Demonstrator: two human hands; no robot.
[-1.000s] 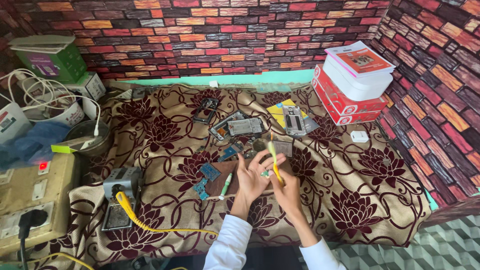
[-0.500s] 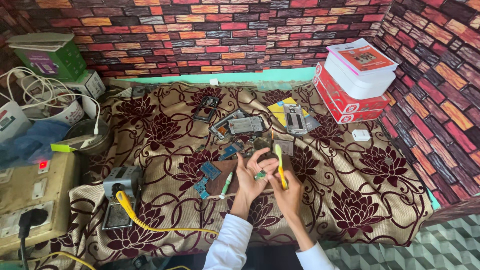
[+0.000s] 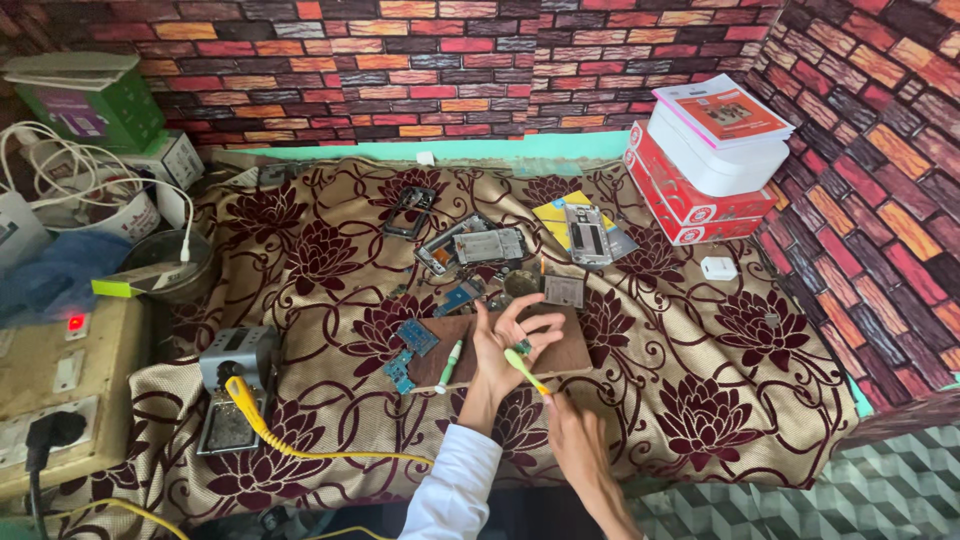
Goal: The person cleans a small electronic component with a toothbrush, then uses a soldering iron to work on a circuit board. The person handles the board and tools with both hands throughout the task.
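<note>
Lowered now, right hand (image 3: 572,432) grips slim yellow-green tool (image 3: 524,370).

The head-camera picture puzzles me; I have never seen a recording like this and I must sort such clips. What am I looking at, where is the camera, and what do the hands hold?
No machine here: a person works with two bare hands. The single camera sits on their head and looks down, so the arms enter from the bottom edge. The left hand, in a white sleeve, pinches a small dark part I cannot identify. The right hand has its grip on a slim green-and-yellow tool, its tip pointing at that part. Below them lies a brown wooden board on a flowered cloth. On the board's left edge lies a green pen-like tool, with small blue circuit boards just beyond. Farther back lie opened phone parts. At the left stands a soldering station with a yellow cable; at the right, stacked red and white boxes.
</note>
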